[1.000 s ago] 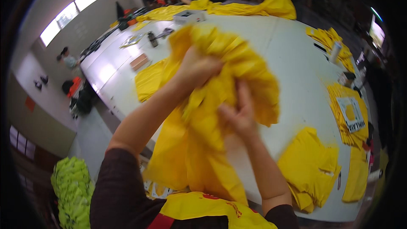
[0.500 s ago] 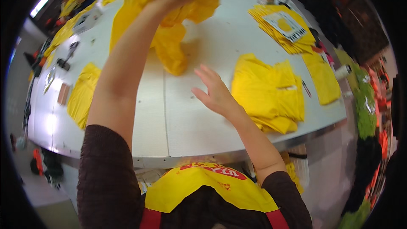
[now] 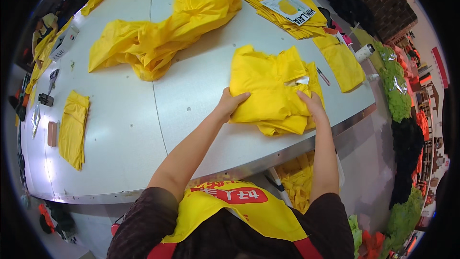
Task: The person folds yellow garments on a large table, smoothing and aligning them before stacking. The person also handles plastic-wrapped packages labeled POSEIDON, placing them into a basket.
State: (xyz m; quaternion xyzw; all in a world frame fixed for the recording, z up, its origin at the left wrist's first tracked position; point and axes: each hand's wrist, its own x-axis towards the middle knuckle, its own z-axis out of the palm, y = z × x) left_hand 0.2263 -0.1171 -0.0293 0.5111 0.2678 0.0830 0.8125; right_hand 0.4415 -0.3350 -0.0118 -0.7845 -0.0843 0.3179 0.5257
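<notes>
Yellow garment [image 3: 263,88] lies folded between our left hand [image 3: 230,104] and our right hand [image 3: 312,104], both gripping its edges with thumbs on top; loose layers below may slide out of shape, we think, if our grip misses them

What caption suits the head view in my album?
Left hand and right hand grip a folded yellow garment on a large white table.
</notes>
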